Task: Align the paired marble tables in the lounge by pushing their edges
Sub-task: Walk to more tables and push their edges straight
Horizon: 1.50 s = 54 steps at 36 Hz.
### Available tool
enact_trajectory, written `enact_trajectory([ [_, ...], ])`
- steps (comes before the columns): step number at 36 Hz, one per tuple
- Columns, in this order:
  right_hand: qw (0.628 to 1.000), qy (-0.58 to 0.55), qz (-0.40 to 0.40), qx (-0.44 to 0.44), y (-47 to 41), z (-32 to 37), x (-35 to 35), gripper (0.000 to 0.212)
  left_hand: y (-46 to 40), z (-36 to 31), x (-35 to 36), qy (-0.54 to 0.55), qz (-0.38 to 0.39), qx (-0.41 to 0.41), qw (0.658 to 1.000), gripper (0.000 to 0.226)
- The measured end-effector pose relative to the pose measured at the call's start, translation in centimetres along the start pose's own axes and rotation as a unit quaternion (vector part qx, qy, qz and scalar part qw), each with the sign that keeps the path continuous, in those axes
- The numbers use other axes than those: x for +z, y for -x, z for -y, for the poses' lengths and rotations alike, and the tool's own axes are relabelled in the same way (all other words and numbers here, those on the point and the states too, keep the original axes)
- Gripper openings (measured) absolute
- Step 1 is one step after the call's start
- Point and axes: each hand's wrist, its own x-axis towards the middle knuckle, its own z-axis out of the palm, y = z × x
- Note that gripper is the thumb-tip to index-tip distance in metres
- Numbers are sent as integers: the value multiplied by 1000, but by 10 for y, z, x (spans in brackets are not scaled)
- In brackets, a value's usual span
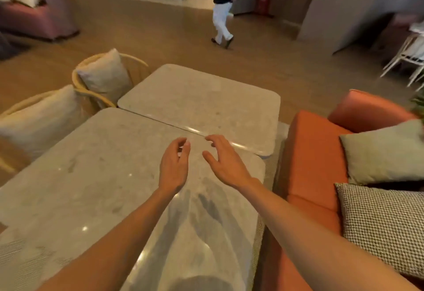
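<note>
Two grey marble tables stand edge to edge. The near table fills the lower left; the far table lies beyond it and juts further right, so their right edges are offset. A thin dark seam runs between them. My left hand hovers over the near table close to the seam, fingers curled and apart, holding nothing. My right hand is beside it, fingers spread, its fingertips reaching the seam at the far table's near edge. Whether either hand touches the marble I cannot tell.
An orange sofa with cushions runs along the tables' right side. Two wicker chairs with pale cushions stand on the left. A person walks on the wooden floor beyond. White chairs stand far right.
</note>
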Motion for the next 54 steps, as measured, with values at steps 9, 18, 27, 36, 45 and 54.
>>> enact_trajectory([
  [9, 996, -11, 90, -19, -51, -35, -1, 45, 13, 23, -2, -19, -87, -89, 992, 37],
  [18, 985, -49, 113, -117, -69, 3, 33, 44, 26, 39, -51, 9, -228, -93, 969, 32],
  [27, 952, -83, 192, -222, -78, 13, 44, 45, 36, 40, -37, 32, -338, -126, 932, 34],
  [36, 915, -153, 317, -197, -117, -68, 41, 42, 40, 46, 30, 27, -438, -207, 874, 23],
  [45, 915, -117, 375, 92, -106, -185, 45, 30, 139, 70, 159, 110, -505, -460, 722, 33],
  [54, 869, -160, 386, 267, -75, -263, 33, 18, 164, 68, 247, 232, -604, -494, 581, 28],
])
